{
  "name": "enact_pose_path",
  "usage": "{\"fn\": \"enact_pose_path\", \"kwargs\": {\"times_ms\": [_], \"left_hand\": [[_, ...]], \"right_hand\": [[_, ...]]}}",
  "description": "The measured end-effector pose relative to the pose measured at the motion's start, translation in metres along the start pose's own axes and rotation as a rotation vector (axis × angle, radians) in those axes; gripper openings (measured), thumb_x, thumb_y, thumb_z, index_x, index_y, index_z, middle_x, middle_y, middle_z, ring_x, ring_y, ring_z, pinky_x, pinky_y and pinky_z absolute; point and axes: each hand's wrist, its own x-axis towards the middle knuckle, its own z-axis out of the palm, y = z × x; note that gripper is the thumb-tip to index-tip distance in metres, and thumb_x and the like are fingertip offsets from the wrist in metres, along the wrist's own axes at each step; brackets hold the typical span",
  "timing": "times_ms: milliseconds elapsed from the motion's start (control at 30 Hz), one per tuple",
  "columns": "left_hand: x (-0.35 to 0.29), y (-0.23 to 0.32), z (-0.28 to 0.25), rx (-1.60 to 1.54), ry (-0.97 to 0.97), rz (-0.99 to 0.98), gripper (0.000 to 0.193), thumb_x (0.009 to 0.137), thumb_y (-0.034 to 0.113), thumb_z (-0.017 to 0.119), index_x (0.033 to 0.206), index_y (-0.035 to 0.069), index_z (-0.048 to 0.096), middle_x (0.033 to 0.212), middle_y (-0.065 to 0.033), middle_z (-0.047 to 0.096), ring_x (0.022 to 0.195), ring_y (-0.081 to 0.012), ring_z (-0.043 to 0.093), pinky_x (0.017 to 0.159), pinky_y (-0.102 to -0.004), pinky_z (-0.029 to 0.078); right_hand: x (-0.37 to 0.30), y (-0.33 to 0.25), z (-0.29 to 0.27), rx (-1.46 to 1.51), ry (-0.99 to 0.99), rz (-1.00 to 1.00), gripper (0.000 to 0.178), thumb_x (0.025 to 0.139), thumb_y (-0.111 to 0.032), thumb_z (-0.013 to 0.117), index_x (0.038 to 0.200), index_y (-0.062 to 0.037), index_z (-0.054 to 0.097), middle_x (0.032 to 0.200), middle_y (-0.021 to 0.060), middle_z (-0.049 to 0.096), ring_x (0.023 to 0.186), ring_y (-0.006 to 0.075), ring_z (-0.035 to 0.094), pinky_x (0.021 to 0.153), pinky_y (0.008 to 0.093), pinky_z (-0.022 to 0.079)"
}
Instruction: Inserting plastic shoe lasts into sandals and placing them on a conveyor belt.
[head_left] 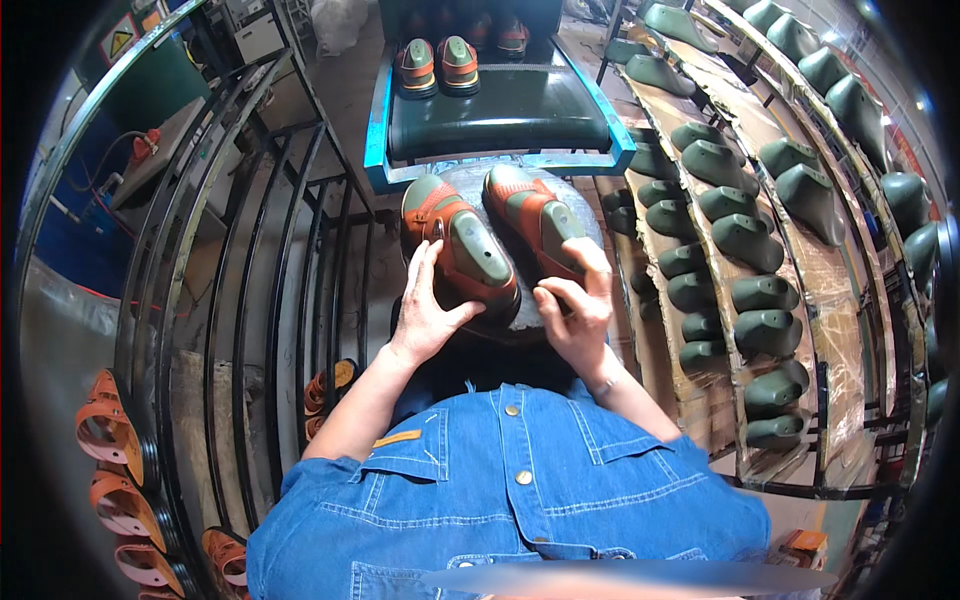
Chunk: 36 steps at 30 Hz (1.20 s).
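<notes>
Two reddish-brown sandals on green lasts sit side by side on a rounded grey support in front of me, toes pointing away. My left hand [428, 308] is at the left sandal [460, 240], fingers along its side strap and thumb at its heel. Around the heel of the right sandal [540, 220] curls my right hand [578, 308], its fingers bent over the edge and the thumb lower down. Part of that heel is hidden behind the fingers.
Beyond the support, a blue-framed conveyor [500, 115] carries another pair of sandals [438, 65], with more behind. On the right stands a rack of green shoe lasts [745, 240]. To my left is a black metal rack [270, 250], with several brown sandals [110, 430] at its lower left.
</notes>
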Motion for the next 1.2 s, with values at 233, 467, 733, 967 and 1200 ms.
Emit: {"fn": "enact_pose_path", "kwargs": {"times_ms": [233, 467, 733, 967, 1200], "left_hand": [[0.112, -0.026, 0.032, -0.115, -0.205, 0.142, 0.103, 0.073, 0.027, 0.089, 0.158, 0.007, 0.035, 0.164, -0.0289, 0.026, 0.151, -0.0412, 0.032, 0.124, -0.0462, 0.031], [0.174, -0.030, 0.029, -0.192, -0.087, 0.237, 0.067, 0.085, 0.022, 0.082, 0.144, 0.003, 0.054, 0.146, -0.0183, 0.056, 0.135, -0.0318, 0.054, 0.114, -0.0420, 0.045], [0.008, -0.149, -0.004, -0.604, 0.652, -0.300, 0.011, 0.100, 0.002, 0.063, 0.109, 0.000, 0.069, 0.102, -0.0076, 0.074, 0.096, -0.0145, 0.072, 0.088, -0.0260, 0.057], [-0.227, -0.390, 0.011, 0.013, 0.760, -1.491, 0.087, 0.080, 0.039, 0.087, 0.142, -0.010, 0.051, 0.139, -0.0255, 0.061, 0.128, -0.0315, 0.059, 0.108, -0.0388, 0.046], [-0.271, -0.498, -0.056, 0.135, 1.513, -1.659, 0.110, 0.070, 0.056, 0.088, 0.145, -0.010, 0.043, 0.149, -0.0289, 0.049, 0.137, -0.0351, 0.050, 0.110, -0.0484, 0.046]], "right_hand": [[0.016, 0.035, 0.032, -0.081, -0.093, 0.345, 0.042, 0.074, -0.031, 0.090, 0.105, -0.0090, 0.072, 0.151, 0.0338, 0.039, 0.142, 0.0495, 0.039, 0.117, 0.0518, 0.035], [0.107, 0.161, 0.155, -0.132, -0.120, 0.394, 0.065, 0.065, -0.051, 0.091, 0.106, -0.0077, 0.067, 0.150, 0.0337, 0.030, 0.139, 0.0508, 0.035, 0.114, 0.0553, 0.036], [0.246, 0.353, 0.184, -0.531, -0.119, 0.239, 0.069, 0.079, -0.062, 0.080, 0.118, -0.0053, 0.076, 0.122, 0.0260, 0.067, 0.114, 0.0358, 0.066, 0.102, 0.0464, 0.051], [0.092, 0.201, 0.173, -0.136, -0.694, 0.109, 0.047, 0.103, -0.035, 0.061, 0.142, -0.0094, 0.060, 0.160, 0.0218, 0.039, 0.148, 0.0398, 0.037, 0.122, 0.0463, 0.028], [0.021, 0.076, 0.094, -0.165, -0.885, 0.207, 0.063, 0.106, -0.042, 0.052, 0.153, -0.0007, 0.043, 0.164, 0.0227, 0.032, 0.152, 0.0396, 0.030, 0.124, 0.0525, 0.023]]}}
